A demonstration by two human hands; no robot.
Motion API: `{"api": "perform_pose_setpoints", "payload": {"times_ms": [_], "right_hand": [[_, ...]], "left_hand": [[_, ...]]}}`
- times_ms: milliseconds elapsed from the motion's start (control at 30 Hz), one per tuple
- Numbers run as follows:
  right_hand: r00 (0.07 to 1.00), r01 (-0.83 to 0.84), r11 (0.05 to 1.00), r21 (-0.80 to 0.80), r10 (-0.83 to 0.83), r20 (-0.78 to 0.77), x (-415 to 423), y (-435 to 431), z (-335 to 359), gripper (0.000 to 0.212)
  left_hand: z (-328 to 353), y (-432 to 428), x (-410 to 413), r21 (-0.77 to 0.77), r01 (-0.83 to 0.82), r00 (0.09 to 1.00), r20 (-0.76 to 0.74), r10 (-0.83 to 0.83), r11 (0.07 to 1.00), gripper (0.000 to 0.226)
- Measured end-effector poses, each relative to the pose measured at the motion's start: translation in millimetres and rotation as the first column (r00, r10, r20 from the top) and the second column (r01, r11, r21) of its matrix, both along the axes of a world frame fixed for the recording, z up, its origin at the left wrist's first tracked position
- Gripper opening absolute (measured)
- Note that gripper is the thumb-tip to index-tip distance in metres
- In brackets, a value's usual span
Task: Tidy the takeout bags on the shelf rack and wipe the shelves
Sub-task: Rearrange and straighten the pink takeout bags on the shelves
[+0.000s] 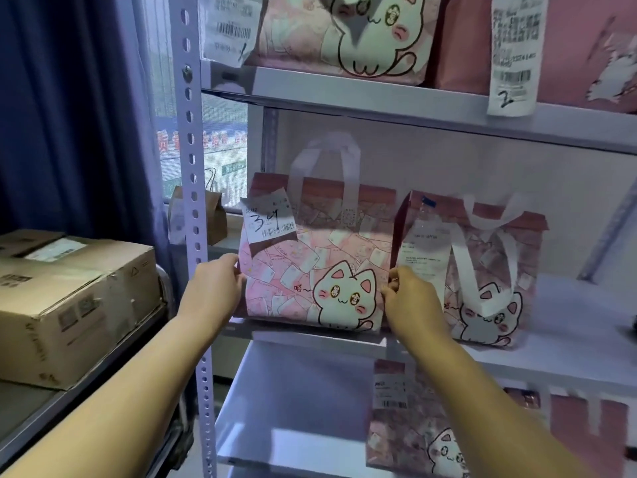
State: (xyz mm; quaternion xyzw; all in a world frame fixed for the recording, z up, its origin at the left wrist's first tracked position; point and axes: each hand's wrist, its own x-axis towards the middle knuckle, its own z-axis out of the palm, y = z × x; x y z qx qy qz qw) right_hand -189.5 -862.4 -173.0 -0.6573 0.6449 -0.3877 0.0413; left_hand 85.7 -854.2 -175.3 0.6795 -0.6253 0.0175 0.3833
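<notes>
Steadying the bag tagged 34 [310, 270] on its shelf [568, 343], I clamp left hand [213, 288] and right hand [410, 298] fingers [401, 276] on its side edges; it looks light and soft-walled, best held low.

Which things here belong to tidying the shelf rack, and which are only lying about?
Job: bag tagged 34, held at both sides by left hand and right hand; bag beside it; upper-shelf bags; lower-shelf bag; shelf rack.
Lying about: cardboard box; brown paper bag behind the rack; blue curtain.
</notes>
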Motion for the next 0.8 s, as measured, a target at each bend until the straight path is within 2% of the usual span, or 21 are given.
{"api": "perform_pose_setpoints", "payload": {"times_ms": [167,300,533,633,800], "right_hand": [[1.0,0.012,1.0,-0.012,-0.012,0.004,0.3,-4.5,-0.3,0.01],[1.0,0.017,1.0,-0.019,-0.017,-0.021,-2.0,-0.9,-0.5,0.017],[0.998,0.015,0.996,-0.083,-0.021,-0.067,-16.1,16.4,-1.1,0.013],[0.994,0.027,0.994,-0.103,-0.038,-0.102,-30.1,26.8,-0.2,0.013],[0.989,0.071,0.993,-0.094,-0.083,-0.124,-67.0,42.4,-1.2,0.014]], "left_hand": [[-2.5,-8.4,-1.0,-0.04,0.014,0.999,-0.032,-0.016,0.999,0.015],[-6.9,-5.1,2.2,-0.064,0.02,0.997,-0.072,-0.025,0.998,0.022],[-8.7,9.7,-0.3,-0.077,-0.016,1.0,0.025,0.018,0.997,0.022],[-3.3,18.1,-15.8,-0.091,0.025,0.999,0.035,-0.022,0.996,0.027],[3.8,23.0,-59.8,-0.109,0.144,0.989,0.039,-0.141,0.984,0.02]]}}
